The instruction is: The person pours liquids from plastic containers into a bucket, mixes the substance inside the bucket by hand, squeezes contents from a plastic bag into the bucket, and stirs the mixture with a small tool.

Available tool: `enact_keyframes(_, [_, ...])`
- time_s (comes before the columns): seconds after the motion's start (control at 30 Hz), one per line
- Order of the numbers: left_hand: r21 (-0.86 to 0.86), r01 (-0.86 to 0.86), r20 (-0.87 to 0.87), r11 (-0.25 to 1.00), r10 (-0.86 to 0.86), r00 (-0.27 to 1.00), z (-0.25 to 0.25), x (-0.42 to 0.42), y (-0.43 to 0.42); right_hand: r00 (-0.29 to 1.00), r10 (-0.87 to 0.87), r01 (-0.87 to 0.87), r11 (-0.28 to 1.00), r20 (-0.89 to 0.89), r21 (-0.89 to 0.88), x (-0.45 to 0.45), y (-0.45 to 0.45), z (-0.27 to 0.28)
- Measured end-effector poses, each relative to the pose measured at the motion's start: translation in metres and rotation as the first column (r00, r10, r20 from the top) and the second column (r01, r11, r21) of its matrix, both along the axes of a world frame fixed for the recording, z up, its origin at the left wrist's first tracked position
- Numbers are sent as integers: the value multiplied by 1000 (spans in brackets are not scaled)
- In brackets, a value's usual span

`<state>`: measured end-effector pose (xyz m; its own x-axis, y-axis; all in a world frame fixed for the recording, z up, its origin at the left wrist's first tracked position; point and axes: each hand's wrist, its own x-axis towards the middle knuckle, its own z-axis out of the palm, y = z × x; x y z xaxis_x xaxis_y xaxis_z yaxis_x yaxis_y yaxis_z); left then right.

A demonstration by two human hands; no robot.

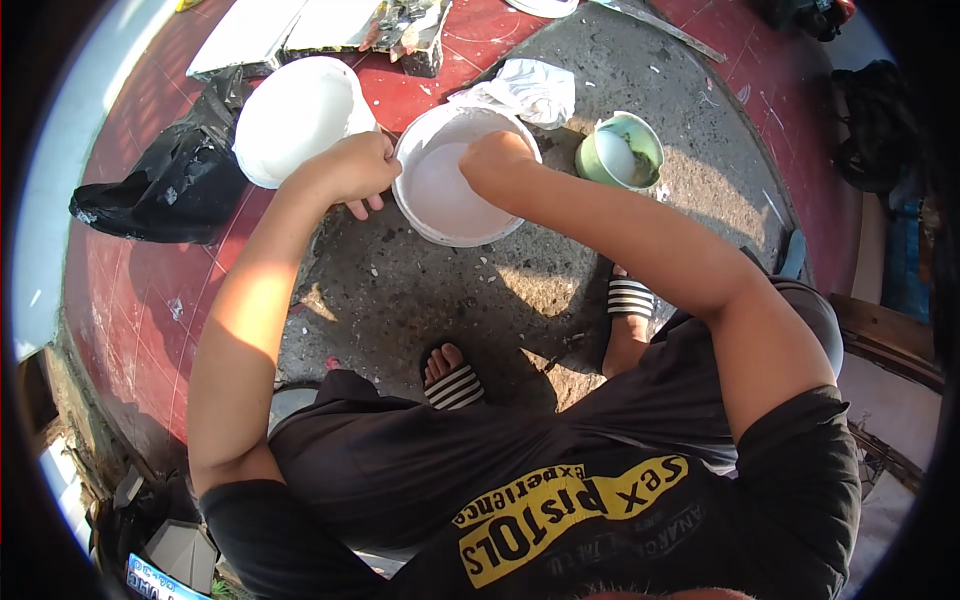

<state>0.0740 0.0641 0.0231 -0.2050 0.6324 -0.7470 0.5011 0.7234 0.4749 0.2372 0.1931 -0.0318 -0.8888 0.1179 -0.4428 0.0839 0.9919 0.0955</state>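
A white bucket (440, 232) with whitish liquid in it stands on the concrete between my feet and the red tiles. My right hand (497, 163) is over its inside, curled closed; the fingers are turned away, and whatever they hold is hidden. My left hand (362, 168) is at the bucket's left rim, fingers bent against it, with a couple of fingertips hanging below. Just behind my left hand is a second, larger white bucket (295, 115), white inside. To the right of my right hand sits a small green pail (620, 150) with pale liquid and a stained inner wall.
A crumpled white cloth (530, 90) lies behind the middle bucket. On the left, a black plastic bag (165, 190) rests on the red tiles (130, 300). Paint-spattered white boards (270, 35) are at the back. My sandalled feet (455, 385) are on the concrete close by.
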Motion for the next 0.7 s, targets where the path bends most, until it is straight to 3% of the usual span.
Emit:
enact_keyframes(0.17, [19,-9,18,1000,8,1000,5,0,-1,983,-56,84,984,176,-156,-1,-9,-3])
enact_keyframes(0.2, [13,0,22,1000,0,1000,7,0,0,983,-59,86,984,175,-155,-3,-9,-6])
enact_keyframes(0.27, [14,7,14,1000,-7,1000,9,1,2,996,-93,90,959,1,-270,-6,-6,-12])
enact_keyframes(0.37, [15,20,1,1000,-20,1000,9,0,1,993,-98,106,986,68,-132,-13,-1,5])
enact_keyframes(0.7, [-29,42,-88,999,-44,995,10,-4,14,999,-3,-1,995,-46,-102,-2,-7,3])
